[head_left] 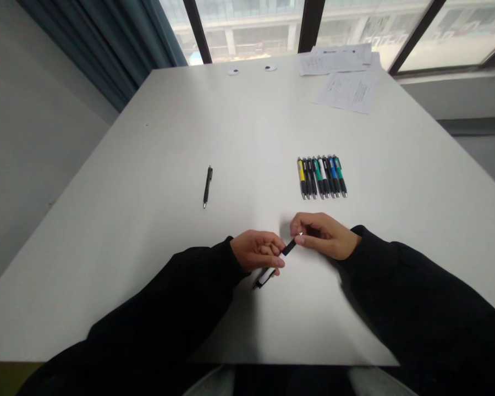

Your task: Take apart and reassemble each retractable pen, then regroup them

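Observation:
My left hand (262, 252) is closed around the middle of a white and black pen (266, 275), which slants from lower left to upper right above the table. At the pen's silver tip, the thumb and fingers of my right hand (324, 235) pinch the end. Whether the tip is still screwed to the barrel cannot be made out. Beyond my right hand lies a row of several pens (322, 177) side by side, with yellow, black, green, white and blue barrels. A single black pen (207, 187) lies apart, farther out than my left hand.
The white table (107, 231) fills most of the view. Printed papers (342, 91) lie at its far right corner, and two small oval discs (233, 72) sit along the far edge. Windows and a blue curtain (119, 44) stand behind.

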Demonstrator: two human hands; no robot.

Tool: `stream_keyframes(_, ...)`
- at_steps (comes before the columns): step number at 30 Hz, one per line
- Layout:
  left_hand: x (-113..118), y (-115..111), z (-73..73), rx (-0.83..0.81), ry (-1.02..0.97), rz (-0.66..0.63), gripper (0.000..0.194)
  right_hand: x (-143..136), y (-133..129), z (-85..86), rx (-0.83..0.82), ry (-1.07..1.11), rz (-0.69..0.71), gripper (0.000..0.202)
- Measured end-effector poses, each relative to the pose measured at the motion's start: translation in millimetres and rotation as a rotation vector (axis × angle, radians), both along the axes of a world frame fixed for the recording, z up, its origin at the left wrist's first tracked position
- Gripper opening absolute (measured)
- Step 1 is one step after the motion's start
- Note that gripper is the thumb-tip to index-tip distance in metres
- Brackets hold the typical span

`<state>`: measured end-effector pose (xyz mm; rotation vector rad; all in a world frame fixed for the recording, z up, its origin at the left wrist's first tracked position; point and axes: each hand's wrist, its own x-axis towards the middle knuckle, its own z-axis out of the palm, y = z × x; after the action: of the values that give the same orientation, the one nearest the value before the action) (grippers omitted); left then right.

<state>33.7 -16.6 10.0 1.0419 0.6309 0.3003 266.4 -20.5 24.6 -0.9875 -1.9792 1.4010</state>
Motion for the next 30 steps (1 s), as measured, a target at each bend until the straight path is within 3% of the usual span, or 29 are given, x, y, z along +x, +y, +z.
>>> stream_keyframes(4, 0.0, -0.6, -2.2, 0.009, 0.005, -0.017, 0.039, 1.8, 0.0, -1.9, -0.050, -0.002, 0.018, 0.030)
stream_keyframes(10, -0.5, -1.0, -5.1, 0.021, 0.003, -0.029, 0.040, -0.2, 2.5, -2.1, 0.096, -0.140, 0.018, 0.046)
stream_keyframes(14, -0.4, -0.6, -3.7, 0.037, 0.008, -0.045, 0.039, -0.2, 4.0, -0.4, 0.078, -0.119, 0.002, 0.050)
stream_keyframes(19, 4.0, 4.7, -1.9, -0.073, -0.027, 0.228, 0.043, -8.5, -4.0, -0.1, 0.027, -0.067, -0.018, 0.035)
stream_keyframes(22, 6.3, 10.0, -2.2, -0.095, -0.090, 0.441, 0.047, -18.0, -13.4, -2.7, 0.020, -0.085, -0.014, 0.049)
stream_keyframes(24, 6.9, 13.3, -1.4, -0.099, -0.121, 0.545, 0.048, -21.9, -16.5, -5.9, -0.006, -0.020, -0.044, 0.044)
stream_keyframes(27, 6.3, 17.3, 1.4, -0.092, -0.133, 0.662, 0.044, -20.8, -12.0, -11.2, -0.105, 0.157, -0.175, 0.025)
stream_keyframes(30, 4.1, 18.6, 3.9, -0.092, -0.088, 0.691, 0.039, -14.0, 0.2, -14.8, -0.241, 0.375, -0.390, 0.022)
